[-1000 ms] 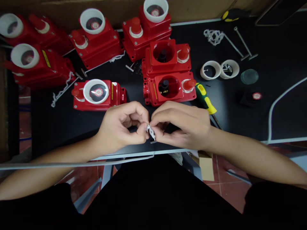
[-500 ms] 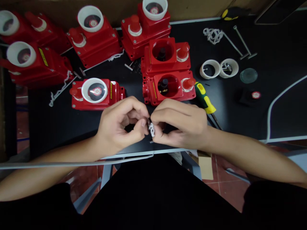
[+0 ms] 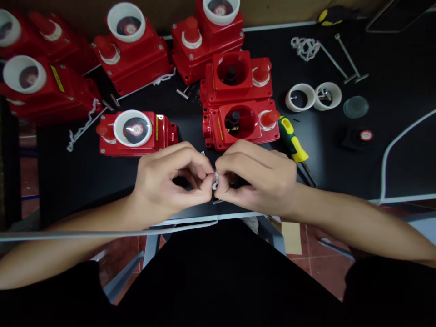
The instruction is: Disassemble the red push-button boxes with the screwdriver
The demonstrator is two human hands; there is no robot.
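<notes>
My left hand [image 3: 166, 181] and my right hand [image 3: 259, 175] meet over the near edge of the black table [image 3: 391, 68]. Both pinch a small white chain [image 3: 215, 180] between their fingertips, and most of the chain is hidden inside the fingers. Just beyond the hands sit two open red boxes [image 3: 238, 120] with round holes and red knobs. A closed red box with a white ring [image 3: 134, 131] lies left of them.
Several more red boxes [image 3: 136, 50] crowd the far left. A yellow-green screwdriver [image 3: 293, 143] lies right of my right hand. Two white rings [image 3: 312, 96], a glass disc [image 3: 355, 107], a white chain with metal pins [image 3: 308, 47] and a black-red cap [image 3: 361, 136] lie at right.
My hands have stayed pinched on the chain at the table edge; the left hand's fingers have closed tighter toward the right hand. The view shifted slightly.
</notes>
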